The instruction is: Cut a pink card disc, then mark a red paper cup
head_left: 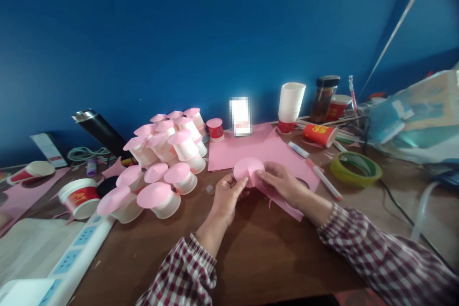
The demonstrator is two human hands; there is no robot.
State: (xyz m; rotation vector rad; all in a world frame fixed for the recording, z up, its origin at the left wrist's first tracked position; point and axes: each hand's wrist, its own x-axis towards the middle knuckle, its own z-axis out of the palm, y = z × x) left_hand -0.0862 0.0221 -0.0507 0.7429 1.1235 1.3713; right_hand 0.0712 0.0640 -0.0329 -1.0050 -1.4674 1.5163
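Observation:
Both my hands hold one pink paper circle (247, 168) above the brown table (272, 253). My left hand (227, 195) pinches its lower left edge, and my right hand (283, 182) grips its right side, where the paper overlaps into a shallow cone. Under the hands lie pink paper sheets (251, 148). To the left stands a heap of white paper cups capped with pink paper cones (163, 162).
A stack of white cups (291, 103), a red cup lying on its side (320, 135), a glue stick (298, 149), a pen (324, 179) and a green tape roll (355, 168) sit to the right. A white power strip (71, 258), a black flask (98, 129) and plastic bags (412, 119) line the edges.

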